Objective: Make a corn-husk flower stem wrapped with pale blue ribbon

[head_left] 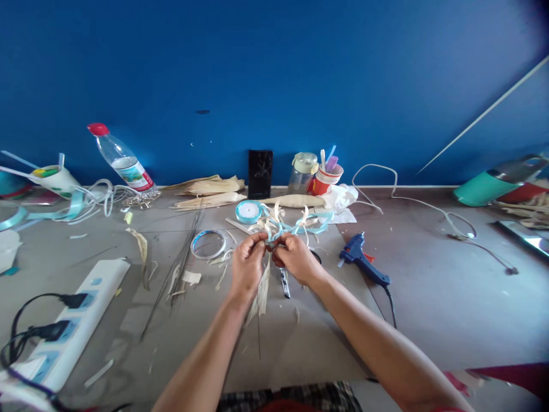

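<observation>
left hand (pixel 249 260) and right hand (pixel 295 258), seen from my distant seat, are nearly closed, fingertips pinching a blue ribbon bundle (pixel 279 232) over the middle of the tabletop (pixel 300 349), well in from its near edge. i see a ribbon spool (pixel 249 212) lying beyond them, toward the far edge (a black slab (pixel 260 174) stands upright there), and a glue gun (pixel 362 260) off to the right.
</observation>
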Action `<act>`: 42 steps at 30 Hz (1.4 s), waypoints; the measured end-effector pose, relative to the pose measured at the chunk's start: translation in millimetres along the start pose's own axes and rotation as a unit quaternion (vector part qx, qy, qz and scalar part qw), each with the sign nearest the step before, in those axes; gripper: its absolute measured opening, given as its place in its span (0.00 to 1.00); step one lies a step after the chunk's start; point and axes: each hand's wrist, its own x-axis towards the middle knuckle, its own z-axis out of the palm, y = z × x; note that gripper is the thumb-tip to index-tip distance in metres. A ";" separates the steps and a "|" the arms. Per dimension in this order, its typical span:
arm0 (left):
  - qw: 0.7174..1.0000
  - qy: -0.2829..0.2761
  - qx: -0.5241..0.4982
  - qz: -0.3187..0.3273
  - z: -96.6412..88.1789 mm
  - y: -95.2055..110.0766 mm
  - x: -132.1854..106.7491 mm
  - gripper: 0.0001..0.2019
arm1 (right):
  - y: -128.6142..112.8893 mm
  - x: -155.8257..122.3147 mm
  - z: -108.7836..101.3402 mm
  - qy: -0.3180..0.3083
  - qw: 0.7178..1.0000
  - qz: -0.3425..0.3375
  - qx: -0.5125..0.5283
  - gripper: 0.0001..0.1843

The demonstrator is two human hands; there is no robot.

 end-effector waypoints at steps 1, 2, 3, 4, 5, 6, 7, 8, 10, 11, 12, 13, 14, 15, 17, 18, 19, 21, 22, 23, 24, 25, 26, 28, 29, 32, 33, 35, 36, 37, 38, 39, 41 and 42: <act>1.000 0.003 0.013 0.004 -0.5 0.7 -0.1 0.08 | -0.8 -0.4 0.2 0.004 1.000 0.000 0.008 0.05; 1.000 0.007 0.023 0.005 -1.0 1.4 -0.2 0.09 | -1.9 -0.9 0.1 0.005 1.000 -0.005 0.014 0.04; 0.999 0.013 0.030 0.007 -1.5 2.0 -0.4 0.09 | -3.2 -1.6 0.0 0.003 1.000 -0.016 0.021 0.03; 0.999 0.020 0.035 0.010 -1.8 2.5 -0.5 0.09 | -4.4 -2.1 -0.1 0.000 0.999 -0.027 0.028 0.03; 0.999 0.025 0.038 0.015 -1.9 2.6 -0.6 0.09 | -5.6 -2.7 -0.1 -0.001 0.999 -0.036 0.037 0.05; 0.999 0.028 0.041 0.020 -1.9 2.5 -0.7 0.09 | -6.5 -3.0 0.0 0.001 0.998 -0.040 0.045 0.08; 0.998 0.027 0.042 0.023 -1.7 2.1 -0.8 0.08 | -7.2 -3.2 0.3 0.007 0.998 -0.039 0.048 0.11; 0.999 0.025 0.038 0.023 -1.1 1.6 -0.9 0.08 | -7.8 -3.4 0.8 0.018 0.998 -0.037 0.044 0.13; 1.000 0.015 -0.001 0.013 0.6 1.2 -0.8 0.08 | -8.5 -3.5 1.8 0.041 0.998 -0.039 0.026 0.15; 0.999 0.006 -0.035 0.000 1.6 1.5 -0.7 0.08 | -8.8 -3.6 2.1 0.051 0.998 -0.044 0.018 0.16; 0.997 -0.005 -0.077 -0.017 2.7 2.5 -0.7 0.08 | -9.0 -3.7 2.2 0.056 0.997 -0.053 0.015 0.16; 0.992 -0.019 -0.120 -0.040 3.6 4.2 -0.7 0.08 | -9.2 -3.8 2.0 0.058 0.996 -0.061 0.020 0.15; 0.984 -0.034 -0.160 -0.069 4.3 6.4 -0.7 0.09 | -9.3 -3.8 1.5 0.056 0.996 -0.070 0.029 0.15; 0.975 -0.047 -0.194 -0.097 4.7 8.9 -0.7 0.10 | -9.4 -3.7 0.8 0.052 0.995 -0.078 0.038 0.14; 0.959 -0.072 -0.235 -0.143 4.6 13.9 -0.8 0.12 | -9.4 -3.3 -1.1 0.040 0.994 -0.092 0.047 0.13; 0.953 -0.083 -0.244 -0.157 4.2 16.0 -0.8 0.13 | -9.4 -2.9 -2.1 0.033 0.994 -0.097 0.046 0.12; 0.950 -0.093 -0.250 -0.165 3.6 17.4 -0.8 0.13 | -9.4 -2.5 -3.0 0.027 0.994 -0.099 0.043 0.12; 0.947 -0.104 -0.254 -0.169 2.3 18.5 -0.4 0.11 | -9.0 -1.7 -4.4 0.016 0.994 -0.099 0.039 0.11; 0.946 -0.105 -0.257 -0.169 1.8 18.2 0.0 0.10 | -8.6 -1.3 -4.8 0.013 0.994 -0.098 0.039 0.11; 0.945 -0.103 -0.260 -0.170 1.3 17.6 0.5 0.10 | -8.0 -1.0 -5.0 0.010 0.994 -0.099 0.040 0.11; 0.944 -0.099 -0.265 -0.172 0.9 16.8 1.0 0.09 | -7.3 -0.7 -5.0 0.004 0.994 -0.100 0.042 0.10; 0.942 -0.093 -0.270 -0.175 0.7 16.0 1.5 0.09 | -6.4 -0.4 -4.9 -0.001 0.994 -0.103 0.043 0.11; 0.941 -0.085 -0.275 -0.178 0.6 15.2 1.9 0.08 | -5.6 -0.2 -4.6 -0.005 0.993 -0.106 0.043 0.11; 0.940 -0.068 -0.283 -0.180 1.0 14.3 2.2 0.09 | -4.3 0.0 -3.9 -0.010 0.993 -0.112 0.037 0.11; 0.940 -0.061 -0.284 -0.179 1.5 14.2 2.1 0.09 | -4.1 -0.1 -3.4 -0.010 0.993 -0.114 0.036 0.11; 0.941 -0.044 -0.289 -0.171 3.8 15.3 0.6 0.11 | -5.5 -0.9 -1.7 -0.022 0.992 -0.109 0.061 0.11; 0.941 -0.040 -0.291 -0.166 4.6 15.9 -0.1 0.11 | -6.2 -1.2 -1.1 -0.027 0.991 -0.105 0.075 0.11; 0.943 -0.035 -0.292 -0.157 5.6 17.0 -1.1 0.11 | -7.0 -1.5 -0.1 -0.025 0.990 -0.099 0.094 0.11; 0.944 -0.035 -0.291 -0.155 5.7 17.4 -1.4 0.11 | -6.9 -1.5 0.2 -0.019 0.990 -0.098 0.097 0.12; 0.944 -0.036 -0.289 -0.154 5.5 17.5 -1.5 0.11 | -6.3 -1.3 0.4 -0.012 0.990 -0.096 0.098 0.12; 0.945 -0.038 -0.286 -0.154 5.0 17.3 -1.4 0.11 | -5.5 -0.9 0.4 -0.007 0.990 -0.094 0.100 0.12; 0.946 -0.040 -0.282 -0.154 4.2 16.7 -1.1 0.12 | -4.5 -0.5 0.2 -0.004 0.991 -0.092 0.100 0.12; 0.949 -0.046 -0.273 -0.151 2.2 14.6 -0.3 0.12 | -2.6 0.6 -0.4 -0.004 0.991 -0.087 0.099 0.12; 0.950 -0.051 -0.270 -0.146 1.2 13.3 0.2 0.12 | -2.0 1.1 -0.8 -0.004 0.992 -0.085 0.095 0.12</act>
